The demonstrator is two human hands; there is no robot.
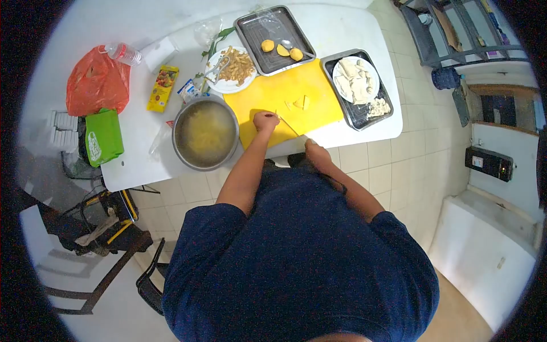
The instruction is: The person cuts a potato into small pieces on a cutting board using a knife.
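Navy shirt (302, 256) foremost, a person's right hand (316, 153) grasps a knife (291, 126) angled toward the curled left hand (265, 121), its hold unclear; yellow pieces (306, 102) lie beyond on the cutting board (330, 108). One slip could nick the left.

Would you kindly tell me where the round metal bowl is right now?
In the head view, the round metal bowl is at the table's near edge, left of the yellow cutting board and just below the white plate.
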